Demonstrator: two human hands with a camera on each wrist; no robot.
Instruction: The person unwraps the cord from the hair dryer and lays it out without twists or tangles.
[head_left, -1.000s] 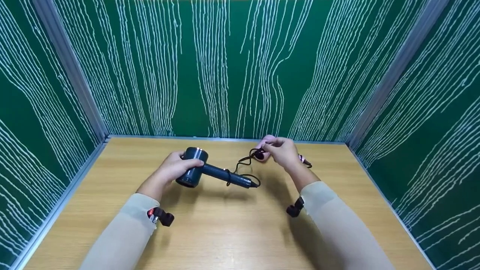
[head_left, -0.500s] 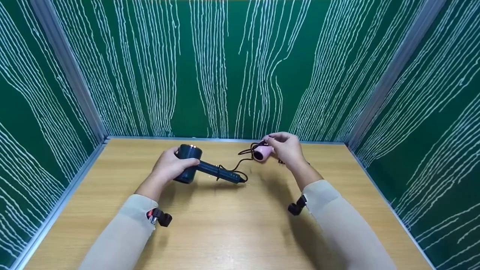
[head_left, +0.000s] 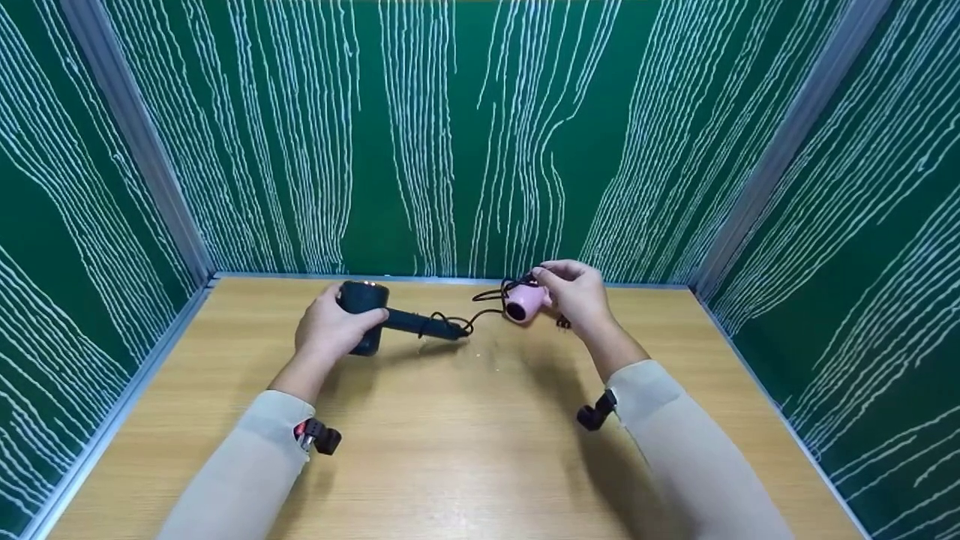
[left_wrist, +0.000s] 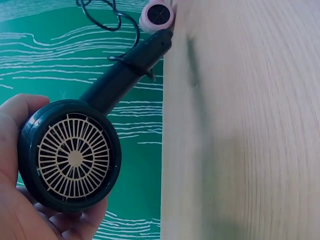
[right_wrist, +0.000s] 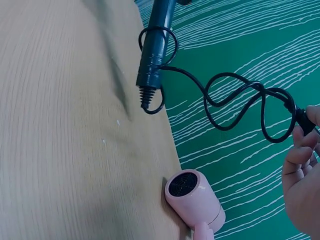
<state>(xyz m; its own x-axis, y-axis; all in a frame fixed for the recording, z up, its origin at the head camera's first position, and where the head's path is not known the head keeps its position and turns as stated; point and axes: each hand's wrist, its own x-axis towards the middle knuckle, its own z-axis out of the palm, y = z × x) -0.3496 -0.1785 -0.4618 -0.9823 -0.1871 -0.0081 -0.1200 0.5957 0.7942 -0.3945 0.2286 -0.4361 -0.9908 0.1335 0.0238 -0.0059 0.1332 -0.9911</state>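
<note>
My left hand (head_left: 326, 326) grips a dark green hair dryer (head_left: 365, 304) by its barrel, raised over the table with the handle pointing right. Its round intake grille (left_wrist: 74, 157) faces the left wrist camera. A loop of black cord (right_wrist: 215, 92) circles the handle and runs loosely across to my right hand (head_left: 581, 300). There, thumb and fingertips pinch the black plug (right_wrist: 305, 122), held in the air. Beneath that hand a pink hair dryer (head_left: 523, 304) lies on the table near its back edge, its dark round opening toward me; my right hand partly covers it in the head view.
The wooden table (head_left: 457, 450) is bounded by green walls (head_left: 382, 150) with white wavy lines at the back and sides. A small dark pronged piece (head_left: 563, 322) lies beside the pink dryer. Black wrist cameras stick out from both sleeves.
My left hand has moved the dark green dryer left and slightly away from me. My right hand has shifted slightly up, still holding the plug. More of the pink dryer shows.
</note>
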